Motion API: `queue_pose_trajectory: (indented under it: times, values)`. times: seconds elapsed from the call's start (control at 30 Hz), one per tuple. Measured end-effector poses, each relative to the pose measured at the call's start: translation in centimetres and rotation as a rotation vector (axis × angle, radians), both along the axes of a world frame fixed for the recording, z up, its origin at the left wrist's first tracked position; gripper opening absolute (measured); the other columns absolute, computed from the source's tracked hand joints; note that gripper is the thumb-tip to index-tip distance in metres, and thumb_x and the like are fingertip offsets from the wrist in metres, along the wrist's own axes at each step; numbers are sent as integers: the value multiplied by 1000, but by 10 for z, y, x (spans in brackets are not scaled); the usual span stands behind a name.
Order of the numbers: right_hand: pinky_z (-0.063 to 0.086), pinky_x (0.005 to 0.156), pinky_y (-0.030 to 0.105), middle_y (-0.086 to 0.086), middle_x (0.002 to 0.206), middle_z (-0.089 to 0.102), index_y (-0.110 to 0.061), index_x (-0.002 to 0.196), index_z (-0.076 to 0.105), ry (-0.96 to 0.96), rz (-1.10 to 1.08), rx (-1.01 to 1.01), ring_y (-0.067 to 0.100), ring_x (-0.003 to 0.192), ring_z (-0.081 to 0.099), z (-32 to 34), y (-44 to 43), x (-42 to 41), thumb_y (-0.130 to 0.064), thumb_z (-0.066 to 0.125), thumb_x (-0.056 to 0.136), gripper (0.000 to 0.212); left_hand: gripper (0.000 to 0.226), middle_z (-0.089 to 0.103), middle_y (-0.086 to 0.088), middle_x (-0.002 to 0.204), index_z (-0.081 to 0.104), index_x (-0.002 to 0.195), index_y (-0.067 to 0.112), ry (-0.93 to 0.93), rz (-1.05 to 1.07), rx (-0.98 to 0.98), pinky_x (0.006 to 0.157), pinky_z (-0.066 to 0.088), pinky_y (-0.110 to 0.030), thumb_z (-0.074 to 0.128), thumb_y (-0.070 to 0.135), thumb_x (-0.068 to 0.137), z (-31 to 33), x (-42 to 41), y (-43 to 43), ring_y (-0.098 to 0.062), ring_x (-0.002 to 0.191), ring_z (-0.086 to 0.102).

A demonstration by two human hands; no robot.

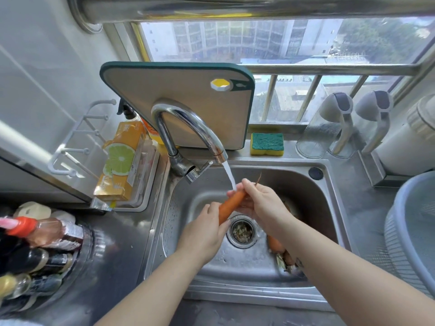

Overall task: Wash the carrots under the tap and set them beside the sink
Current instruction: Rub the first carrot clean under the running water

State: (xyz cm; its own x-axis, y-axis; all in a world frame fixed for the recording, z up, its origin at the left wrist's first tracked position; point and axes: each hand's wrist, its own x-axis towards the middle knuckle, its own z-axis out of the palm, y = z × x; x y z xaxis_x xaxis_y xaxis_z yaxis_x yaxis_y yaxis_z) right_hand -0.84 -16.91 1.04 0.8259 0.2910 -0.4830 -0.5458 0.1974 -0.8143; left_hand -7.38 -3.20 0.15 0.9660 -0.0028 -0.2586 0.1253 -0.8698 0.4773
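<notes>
Over the sink basin, a carrot point(229, 205) lies slanted between both hands, right under the stream of water point(229, 176) falling from the curved chrome tap point(188, 123). The left hand point(207, 234) grips its nearer end, with thumb and fingers curled round it. The right hand point(261, 203) closes round its farther end, where a thin root tail pokes out past the fingers. The water strikes the carrot just beside the right thumb.

Below the right forearm, on the floor of the steel sink point(294, 182), lies a second carrot point(274, 243), partly hidden by the arm. The brownish bits beside it may be leaves or peel, though the view is too poor to say. The round drain strainer point(242, 231) sits beneath the hands and holds scraps.

Behind the tap a cutting board point(188, 90) with a green rim leans against the window. A yellow-and-green sponge point(267, 144) rests on the ledge to its right. Two clear glass containers point(324, 128) with grey tops stand farther right, near a grey plastic basin point(404, 222) on the counter. Left of the sink are an orange box point(122, 161) in a tray and a cluster of bottles point(35, 231).
</notes>
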Motion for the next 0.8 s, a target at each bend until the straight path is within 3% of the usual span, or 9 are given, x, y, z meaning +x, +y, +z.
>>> queue_pose_trajectory:
  times: [0.1,0.17,0.27,0.4,0.57,0.67,0.73,0.8]
  values:
    - [57,80,32,15,93,68,-4,96,61,-83,37,-36,22,86,68,0,-3,0,-12,60,91,10,31,57,7,86,47,105,23,0,30,-96,62,45,-34,42,51,93,-1,7,1,-18,72,60]
    - [57,83,35,15,93,67,-2,99,63,-105,39,-45,23,88,68,0,-3,0,-8,67,85,15,34,59,6,72,50,88,23,29,75,-218,63,46,-35,42,56,91,0,11,2,-18,67,60]
    - [57,76,26,15,93,66,-1,99,61,-88,67,17,19,84,67,2,0,-2,-3,63,86,13,44,57,3,65,52,74,21,189,140,-446,62,51,-35,35,57,93,5,12,5,-16,54,58]
    - [57,72,26,12,98,65,-6,99,57,-20,68,123,17,82,66,-1,8,-7,-4,47,96,11,57,57,-1,60,58,79,13,517,286,-681,57,48,-30,33,62,92,17,17,20,-18,49,54]
    - [49,60,30,7,68,52,-9,79,49,98,-185,21,19,59,55,-2,38,-6,-15,40,100,24,58,57,-3,70,57,90,8,504,150,-484,61,52,-34,30,59,94,39,19,16,-17,52,56]
    - [42,52,27,5,53,43,-11,66,44,262,-369,11,19,47,45,0,48,0,-26,36,100,37,60,59,-3,71,57,85,8,403,23,-307,74,56,-39,26,58,95,38,17,9,-17,55,60]
    - [41,50,27,2,44,42,-11,62,42,313,-422,32,17,40,44,1,47,3,-27,35,99,41,61,60,-4,68,57,81,9,394,2,-313,78,56,-43,26,59,94,36,16,7,-19,57,61]
    - [46,55,29,4,47,49,-9,65,47,258,-361,43,18,46,50,1,42,2,-26,32,101,42,61,59,-6,68,58,83,6,429,58,-395,76,57,-41,29,58,94,37,16,10,-21,58,60]
